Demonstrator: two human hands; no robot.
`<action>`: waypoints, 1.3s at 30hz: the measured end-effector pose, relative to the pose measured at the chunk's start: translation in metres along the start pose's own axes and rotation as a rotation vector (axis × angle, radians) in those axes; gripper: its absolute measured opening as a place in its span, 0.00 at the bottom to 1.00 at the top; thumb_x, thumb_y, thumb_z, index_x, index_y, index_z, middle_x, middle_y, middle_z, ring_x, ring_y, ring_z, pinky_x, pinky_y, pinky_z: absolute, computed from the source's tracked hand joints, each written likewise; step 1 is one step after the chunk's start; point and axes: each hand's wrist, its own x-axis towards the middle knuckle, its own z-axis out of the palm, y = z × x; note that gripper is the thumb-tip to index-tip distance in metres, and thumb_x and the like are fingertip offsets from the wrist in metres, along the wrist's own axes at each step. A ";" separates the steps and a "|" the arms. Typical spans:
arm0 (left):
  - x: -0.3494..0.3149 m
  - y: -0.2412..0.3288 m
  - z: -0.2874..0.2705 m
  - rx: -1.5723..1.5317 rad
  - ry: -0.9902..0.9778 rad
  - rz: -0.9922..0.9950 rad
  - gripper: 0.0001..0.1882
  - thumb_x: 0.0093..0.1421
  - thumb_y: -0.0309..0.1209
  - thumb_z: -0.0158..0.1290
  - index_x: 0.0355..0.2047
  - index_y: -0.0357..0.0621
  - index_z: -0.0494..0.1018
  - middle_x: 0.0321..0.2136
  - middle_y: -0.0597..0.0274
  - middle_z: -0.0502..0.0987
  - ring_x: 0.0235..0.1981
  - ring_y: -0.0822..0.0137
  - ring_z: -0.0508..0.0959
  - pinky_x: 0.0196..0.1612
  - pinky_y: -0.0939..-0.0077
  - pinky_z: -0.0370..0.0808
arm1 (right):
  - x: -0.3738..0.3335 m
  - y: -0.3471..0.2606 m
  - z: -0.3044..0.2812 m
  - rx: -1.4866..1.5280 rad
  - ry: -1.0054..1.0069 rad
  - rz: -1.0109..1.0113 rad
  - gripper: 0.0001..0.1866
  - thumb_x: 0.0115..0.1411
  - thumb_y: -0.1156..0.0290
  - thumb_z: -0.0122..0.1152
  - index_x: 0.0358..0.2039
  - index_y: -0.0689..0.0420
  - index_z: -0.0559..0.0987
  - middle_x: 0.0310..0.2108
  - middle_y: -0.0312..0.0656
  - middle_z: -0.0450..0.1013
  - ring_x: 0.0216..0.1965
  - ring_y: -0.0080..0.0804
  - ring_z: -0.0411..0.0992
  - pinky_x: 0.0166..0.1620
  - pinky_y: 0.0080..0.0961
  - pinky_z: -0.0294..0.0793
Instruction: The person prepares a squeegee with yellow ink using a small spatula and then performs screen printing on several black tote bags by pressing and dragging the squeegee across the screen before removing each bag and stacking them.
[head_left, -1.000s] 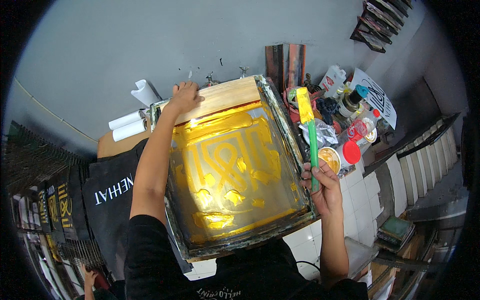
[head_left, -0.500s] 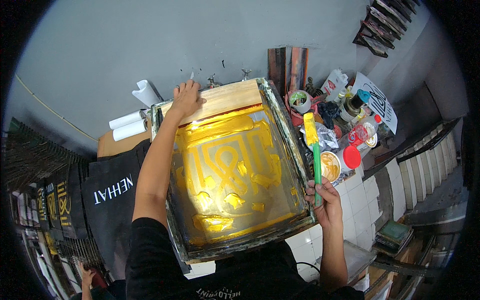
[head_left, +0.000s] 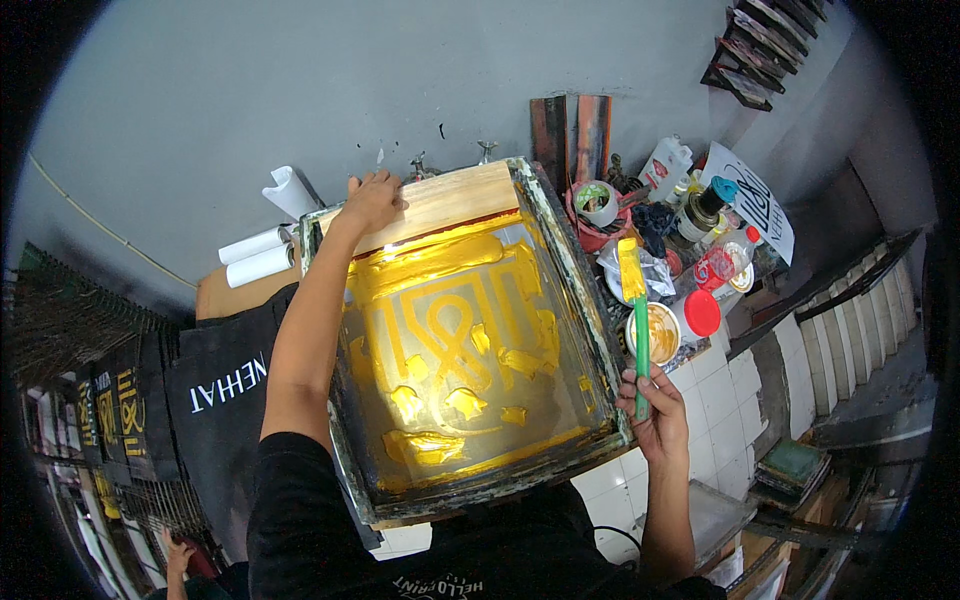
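Note:
A screen-printing frame (head_left: 597,330) lies in front of me, its mesh smeared with yellow ink (head_left: 440,262) over a line pattern. Thick blobs of ink sit in the middle and near edge. Across the far end rests a wide wooden squeegee (head_left: 455,205), with its blade edge in the ink. My left hand (head_left: 374,203) is closed over the squeegee's left end, fingertips partly hidden behind it. Just off the frame's right edge, my right hand (head_left: 662,408) grips a green spatula (head_left: 642,345) upright by its lower end. Yellow ink coats the spatula's upper end.
An open tub of ink (head_left: 660,335), a red-lidded jar (head_left: 702,314), bottles and a tape roll (head_left: 597,204) crowd the right side. Black printed cloth (head_left: 215,385) lies at left, near white paper rolls (head_left: 258,268). Another person's hand (head_left: 178,552) shows at lower left.
My right hand and the spatula have shifted slightly right and down. My left hand stays on the squeegee, which has not visibly moved along the mesh.

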 end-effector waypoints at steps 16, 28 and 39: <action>-0.007 -0.008 -0.019 -0.281 0.006 0.050 0.21 0.63 0.37 0.58 0.51 0.39 0.71 0.49 0.48 0.76 0.54 0.49 0.74 0.57 0.56 0.64 | -0.010 0.000 -0.005 0.029 0.037 0.008 0.16 0.66 0.78 0.56 0.53 0.63 0.72 0.44 0.51 0.77 0.39 0.38 0.79 0.40 0.35 0.84; -0.085 0.020 -0.075 -0.607 0.114 0.023 0.21 0.64 0.34 0.58 0.54 0.36 0.70 0.46 0.45 0.78 0.49 0.54 0.78 0.53 0.63 0.71 | -0.013 -0.008 0.003 -0.003 -0.133 -0.005 0.15 0.65 0.76 0.57 0.53 0.61 0.72 0.44 0.50 0.78 0.40 0.38 0.80 0.39 0.36 0.82; -0.220 0.089 -0.086 -1.721 0.685 -0.199 0.25 0.68 0.24 0.51 0.64 0.35 0.63 0.52 0.54 0.77 0.51 0.65 0.78 0.57 0.69 0.74 | 0.086 -0.026 0.097 -0.305 -0.719 -0.144 0.15 0.58 0.79 0.54 0.47 0.56 0.67 0.36 0.48 0.79 0.24 0.27 0.72 0.23 0.23 0.71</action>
